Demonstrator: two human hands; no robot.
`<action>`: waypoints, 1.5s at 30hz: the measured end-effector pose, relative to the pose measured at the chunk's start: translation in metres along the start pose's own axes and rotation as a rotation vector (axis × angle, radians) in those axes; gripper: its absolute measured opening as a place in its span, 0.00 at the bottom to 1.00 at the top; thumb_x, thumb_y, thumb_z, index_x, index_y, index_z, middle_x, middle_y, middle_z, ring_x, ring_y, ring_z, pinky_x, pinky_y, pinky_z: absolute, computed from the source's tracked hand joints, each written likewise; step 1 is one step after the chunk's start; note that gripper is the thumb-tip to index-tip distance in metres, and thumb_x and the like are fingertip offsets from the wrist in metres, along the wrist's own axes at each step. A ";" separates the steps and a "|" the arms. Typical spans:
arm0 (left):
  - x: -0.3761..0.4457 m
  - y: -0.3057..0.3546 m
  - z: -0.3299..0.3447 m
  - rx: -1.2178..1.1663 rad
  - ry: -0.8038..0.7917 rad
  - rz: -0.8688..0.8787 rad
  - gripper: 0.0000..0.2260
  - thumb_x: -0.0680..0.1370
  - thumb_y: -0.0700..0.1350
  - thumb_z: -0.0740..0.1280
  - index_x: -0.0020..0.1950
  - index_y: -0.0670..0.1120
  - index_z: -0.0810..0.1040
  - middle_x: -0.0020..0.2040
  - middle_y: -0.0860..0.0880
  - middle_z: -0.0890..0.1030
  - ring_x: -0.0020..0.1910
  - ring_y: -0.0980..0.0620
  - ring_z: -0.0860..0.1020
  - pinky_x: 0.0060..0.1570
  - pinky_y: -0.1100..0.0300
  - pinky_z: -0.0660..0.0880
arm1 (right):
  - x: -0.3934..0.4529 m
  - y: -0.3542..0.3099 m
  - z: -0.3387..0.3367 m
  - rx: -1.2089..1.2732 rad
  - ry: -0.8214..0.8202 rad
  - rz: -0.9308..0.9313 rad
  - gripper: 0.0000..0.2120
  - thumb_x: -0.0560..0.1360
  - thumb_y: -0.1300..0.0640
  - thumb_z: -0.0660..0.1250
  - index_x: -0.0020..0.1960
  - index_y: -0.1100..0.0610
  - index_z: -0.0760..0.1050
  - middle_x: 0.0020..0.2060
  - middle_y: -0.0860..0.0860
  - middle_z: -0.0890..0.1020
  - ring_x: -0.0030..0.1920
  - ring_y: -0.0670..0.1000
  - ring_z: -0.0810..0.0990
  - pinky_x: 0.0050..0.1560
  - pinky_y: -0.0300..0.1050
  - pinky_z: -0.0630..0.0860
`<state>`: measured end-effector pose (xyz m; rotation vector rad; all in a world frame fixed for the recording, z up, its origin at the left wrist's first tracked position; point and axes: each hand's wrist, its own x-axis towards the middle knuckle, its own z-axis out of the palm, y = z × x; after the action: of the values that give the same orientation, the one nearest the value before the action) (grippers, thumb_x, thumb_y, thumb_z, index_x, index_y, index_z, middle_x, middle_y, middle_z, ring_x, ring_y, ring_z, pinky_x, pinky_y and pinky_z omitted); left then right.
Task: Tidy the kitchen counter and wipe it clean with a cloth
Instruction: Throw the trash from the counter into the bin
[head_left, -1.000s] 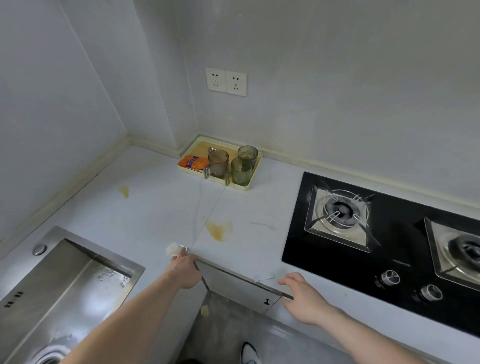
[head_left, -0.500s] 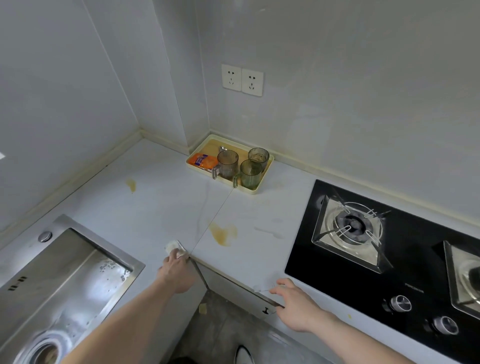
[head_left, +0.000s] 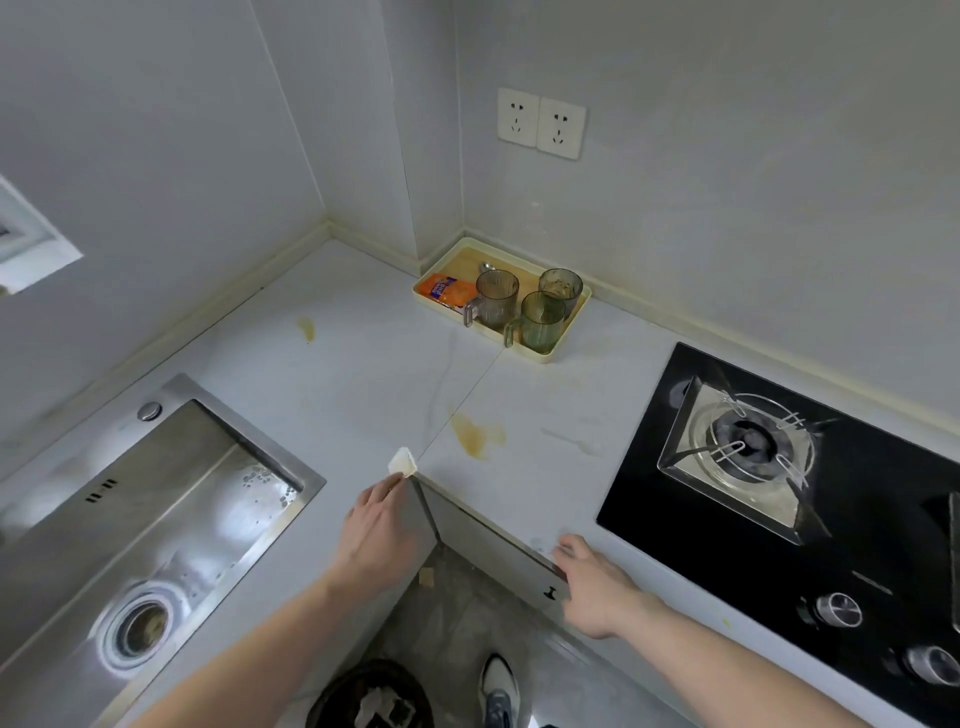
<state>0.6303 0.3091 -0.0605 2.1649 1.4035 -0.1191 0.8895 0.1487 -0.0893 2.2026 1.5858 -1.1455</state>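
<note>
- The left hand (head_left: 375, 530) reaches to the inner corner of the tabletop (head_left: 363, 374) and pinches a small whitish scrap (head_left: 402, 462) at its fingertips; whether this is a cloth or paper cannot be told.
- The right hand (head_left: 597, 592) rests with relaxed, spread fingers on the tabletop's front edge, holding nothing.
- A brownish-yellow stain (head_left: 475, 434) lies just beyond the scrap; a smaller one (head_left: 306, 328) sits farther back on the left.
- In the far corner a cream tray (head_left: 545, 356) holds three tinted cups (head_left: 497, 299) and an orange packet (head_left: 444, 291).
- A steel sink (head_left: 156, 519) is set in on the left, and a black gas hob (head_left: 779, 467) on the right.
- Two wall sockets (head_left: 540, 123) sit above the tray.
- A dark bin (head_left: 371, 696) and a shoe (head_left: 498, 691) show on the floor below.
</note>
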 end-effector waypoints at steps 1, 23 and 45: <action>-0.014 0.001 0.005 -0.025 0.022 0.021 0.34 0.72 0.47 0.63 0.79 0.50 0.64 0.77 0.54 0.64 0.74 0.47 0.63 0.72 0.53 0.64 | 0.001 0.002 0.000 -0.011 0.002 -0.001 0.29 0.74 0.59 0.62 0.74 0.56 0.62 0.74 0.46 0.55 0.68 0.55 0.69 0.67 0.48 0.70; -0.155 -0.136 0.115 -0.046 -0.314 -0.328 0.31 0.71 0.43 0.57 0.75 0.48 0.69 0.74 0.52 0.70 0.71 0.47 0.66 0.70 0.57 0.65 | -0.009 -0.044 0.041 -0.076 0.143 0.009 0.35 0.69 0.58 0.60 0.76 0.51 0.64 0.79 0.49 0.51 0.76 0.53 0.55 0.70 0.50 0.64; -0.203 -0.221 0.178 -0.272 -0.517 -0.455 0.29 0.74 0.43 0.61 0.77 0.48 0.67 0.78 0.48 0.64 0.76 0.46 0.63 0.74 0.57 0.63 | -0.033 -0.166 0.236 -0.011 -0.110 -0.198 0.29 0.77 0.53 0.62 0.77 0.53 0.64 0.75 0.43 0.61 0.74 0.51 0.64 0.74 0.43 0.62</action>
<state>0.3857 0.1232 -0.2256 1.4282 1.4651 -0.5763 0.6293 0.0602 -0.1829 1.9737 1.7898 -1.2825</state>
